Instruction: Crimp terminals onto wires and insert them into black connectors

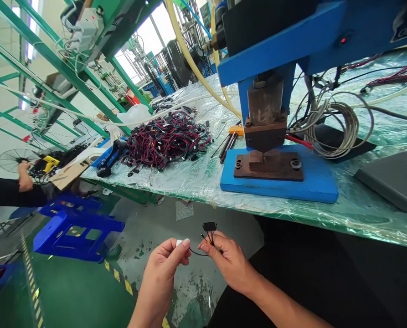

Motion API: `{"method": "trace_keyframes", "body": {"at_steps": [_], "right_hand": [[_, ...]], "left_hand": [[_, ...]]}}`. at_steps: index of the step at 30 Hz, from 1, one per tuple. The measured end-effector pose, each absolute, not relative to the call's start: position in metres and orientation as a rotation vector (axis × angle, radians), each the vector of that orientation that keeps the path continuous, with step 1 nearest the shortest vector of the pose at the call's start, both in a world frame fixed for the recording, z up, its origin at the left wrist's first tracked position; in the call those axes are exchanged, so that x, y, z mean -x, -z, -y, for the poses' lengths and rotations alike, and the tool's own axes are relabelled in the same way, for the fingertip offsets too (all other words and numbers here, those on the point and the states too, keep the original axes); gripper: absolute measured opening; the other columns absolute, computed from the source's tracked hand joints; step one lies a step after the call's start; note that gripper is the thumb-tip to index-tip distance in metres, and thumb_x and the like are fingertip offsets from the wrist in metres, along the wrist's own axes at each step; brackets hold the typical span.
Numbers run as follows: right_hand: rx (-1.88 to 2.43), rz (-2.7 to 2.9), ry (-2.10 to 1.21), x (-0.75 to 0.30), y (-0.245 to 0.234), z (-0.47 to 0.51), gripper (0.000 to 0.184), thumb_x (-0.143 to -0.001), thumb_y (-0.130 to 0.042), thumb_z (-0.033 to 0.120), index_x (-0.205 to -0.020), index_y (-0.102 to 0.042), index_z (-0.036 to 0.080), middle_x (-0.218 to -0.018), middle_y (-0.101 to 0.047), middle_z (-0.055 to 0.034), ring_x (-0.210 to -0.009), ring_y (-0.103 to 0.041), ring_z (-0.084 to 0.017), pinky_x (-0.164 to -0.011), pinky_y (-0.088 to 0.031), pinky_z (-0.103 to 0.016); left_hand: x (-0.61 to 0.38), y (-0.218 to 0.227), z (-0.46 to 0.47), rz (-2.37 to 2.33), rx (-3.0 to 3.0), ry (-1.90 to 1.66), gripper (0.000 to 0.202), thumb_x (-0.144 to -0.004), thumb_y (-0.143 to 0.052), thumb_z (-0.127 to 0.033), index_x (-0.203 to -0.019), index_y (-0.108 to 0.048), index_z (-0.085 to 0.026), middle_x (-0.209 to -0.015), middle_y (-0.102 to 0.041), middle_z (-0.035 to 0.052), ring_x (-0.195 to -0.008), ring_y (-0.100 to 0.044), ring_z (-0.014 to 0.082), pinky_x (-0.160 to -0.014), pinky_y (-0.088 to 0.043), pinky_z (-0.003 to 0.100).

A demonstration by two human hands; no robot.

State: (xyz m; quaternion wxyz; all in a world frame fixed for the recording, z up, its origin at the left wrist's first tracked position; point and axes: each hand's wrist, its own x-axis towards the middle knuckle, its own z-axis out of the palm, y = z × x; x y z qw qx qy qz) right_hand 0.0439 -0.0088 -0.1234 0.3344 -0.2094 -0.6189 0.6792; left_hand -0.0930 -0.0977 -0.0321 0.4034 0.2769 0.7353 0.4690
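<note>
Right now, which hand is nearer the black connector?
Your right hand: the black connector sticks up from its grip, while the left hand pinches a thin dark wire.

bright light, glare on the plastic sheeting

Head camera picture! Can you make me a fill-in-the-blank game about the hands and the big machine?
1. The plug sticking up from the right hand is coloured ____.
2. From the left hand, a thin wire stretches to the ____ hand.
3. The flat base of the press is painted ____.
4. In this picture, the big tangled heap lies to the ____ of the press.

Missing words: black; right; blue; left.
</note>
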Motion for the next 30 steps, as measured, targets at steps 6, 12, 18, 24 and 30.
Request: {"method": "trace_keyframes", "body": {"at_steps": [6, 12, 18, 24, 30], "right_hand": [[0.459, 1.655, -1.869, -0.047, 0.119, 0.006, 0.029, -0.093, -0.062, 0.045, -0.08, -0.073, 0.022, -0.072, -0.06, 0.0005, -0.076, -0.052, -0.016, -0.072, -0.037, -0.027], [0.514, 1.559, -1.891, -0.045, 0.12, 0.004, 0.032, -0.094, -0.059, 0.043, -0.076, -0.068, 0.018, -0.07, -0.057, 0.0019, -0.069, -0.05, -0.013, -0.067, -0.036, -0.026], [0.516, 1.529, -1.872, -0.043, 0.121, 0.004, 0.032, -0.093, -0.061, 0.042, -0.072, -0.069, 0.018, -0.068, -0.056, 0.0022, -0.068, -0.05, -0.013, -0.065, -0.036, -0.025], [0.551, 1.453, -1.893, -0.042, 0.121, 0.008, 0.036, -0.097, -0.05, 0.046, -0.081, -0.065, 0.018, -0.076, -0.063, -0.001, -0.075, -0.058, -0.016, -0.071, -0.043, -0.026], [0.67, 1.406, -1.844, -0.044, 0.123, 0.01, 0.034, -0.096, -0.052, 0.048, -0.085, -0.062, 0.017, -0.071, -0.051, 0.0025, -0.066, -0.046, -0.013, -0.062, -0.036, -0.025]], "left_hand": [[0.091, 0.031, 0.092, -1.817, -0.644, -1.228, 0.036, -0.086, -0.072, -0.045, -0.066, -0.059, -0.018, -0.066, -0.055, -0.0009, -0.068, -0.044, 0.0143, -0.068, -0.035, 0.024], [0.086, 0.039, 0.095, -1.779, -0.653, -1.25, 0.029, -0.086, -0.072, -0.047, -0.086, -0.07, -0.017, -0.08, -0.062, 0.0016, -0.076, -0.049, 0.0149, -0.076, -0.039, 0.025], [0.075, 0.047, 0.096, -1.725, -0.629, -1.261, 0.027, -0.08, -0.08, -0.042, -0.089, -0.074, -0.018, -0.087, -0.068, 0.0033, -0.085, -0.054, 0.0165, -0.082, -0.042, 0.024], [0.078, 0.04, 0.094, -1.801, -0.725, -1.228, 0.027, -0.083, -0.075, -0.045, -0.086, -0.073, -0.018, -0.086, -0.07, 0.0041, -0.086, -0.058, 0.0181, -0.083, -0.044, 0.024], [0.073, 0.041, 0.099, -2.004, -0.917, -0.977, 0.039, -0.083, -0.07, -0.053, -0.076, -0.067, -0.015, -0.067, -0.057, 0.0017, -0.065, -0.045, 0.0146, -0.058, -0.033, 0.023]]}}
